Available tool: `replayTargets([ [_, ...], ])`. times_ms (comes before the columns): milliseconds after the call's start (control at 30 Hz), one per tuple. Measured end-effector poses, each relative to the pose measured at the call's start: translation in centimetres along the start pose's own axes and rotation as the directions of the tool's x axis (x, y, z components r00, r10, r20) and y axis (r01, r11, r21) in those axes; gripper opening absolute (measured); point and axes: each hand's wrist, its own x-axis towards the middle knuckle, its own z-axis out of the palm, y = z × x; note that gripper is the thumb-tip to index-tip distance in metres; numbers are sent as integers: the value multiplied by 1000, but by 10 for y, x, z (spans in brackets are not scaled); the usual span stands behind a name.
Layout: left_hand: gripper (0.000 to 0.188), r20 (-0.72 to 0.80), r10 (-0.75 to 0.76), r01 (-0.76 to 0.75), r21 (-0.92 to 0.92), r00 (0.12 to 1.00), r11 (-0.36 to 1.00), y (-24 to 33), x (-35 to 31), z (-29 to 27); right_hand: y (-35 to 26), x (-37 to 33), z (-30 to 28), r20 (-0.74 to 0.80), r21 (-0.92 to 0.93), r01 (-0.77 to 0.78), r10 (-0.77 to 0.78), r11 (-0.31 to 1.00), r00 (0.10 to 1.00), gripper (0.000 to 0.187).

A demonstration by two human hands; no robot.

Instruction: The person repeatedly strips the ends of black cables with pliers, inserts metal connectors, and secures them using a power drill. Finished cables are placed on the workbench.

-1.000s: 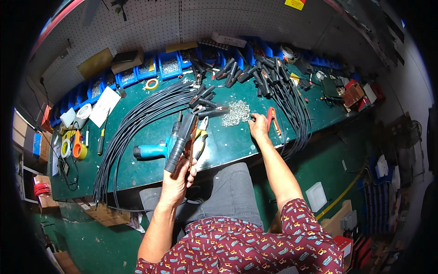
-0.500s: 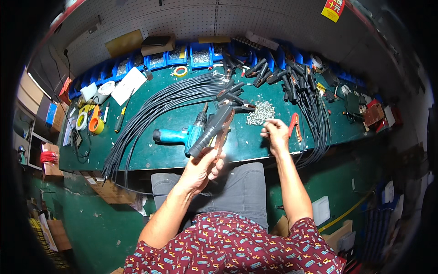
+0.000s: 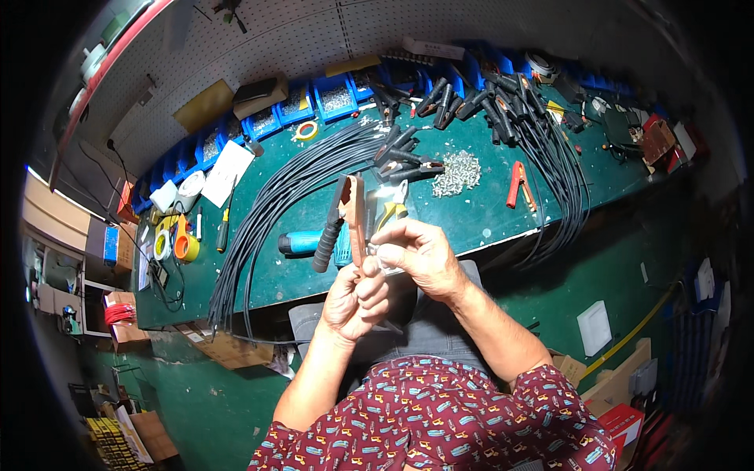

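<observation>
Left grip closed around a black-and-copper cable clamp above the green tabletop, near side; right grip alongside, its closure indeterminable. Beyond, rightward: heaped metal fasteners. Black cables bundled left and right; far, blue bins before a pegboard wall.

Has a grey perforated wall behind a long green-topped bench, with a red rail slanting down at upper left. Includes pale-framed shelving at far left. Spreads below into a green floor, scuffed and flecked with pale spots, crossed at right by a yellow strip. Gleams brightest mid-bench, dimming toward the shadowed right side.
</observation>
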Motion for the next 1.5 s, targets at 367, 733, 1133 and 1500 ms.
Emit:
replayTargets([
  [367, 16, -159, 15, 24, 243, 987, 970, -1, -1, 17, -14, 4, -13, 127, 5, -113, 111, 994, 986, 19],
  [733, 29, -310, 297, -19, 662, 903, 749, -10, 7, 45, -13, -12, -14, -60, 107, -135, 142, 985, 988, 25],
  [1133, 26, -236, 362, -20, 814, 902, 580, -16, 6, 48, 9, -16, -30, -57, 160, -84, 94, 984, 994, 17],
  [1500, 31, -213, 304, -1, 817, 929, 576, -16, 3, 56, 2, -20, -28, -30, 224, -117, 126, 968, 992, 20],
])
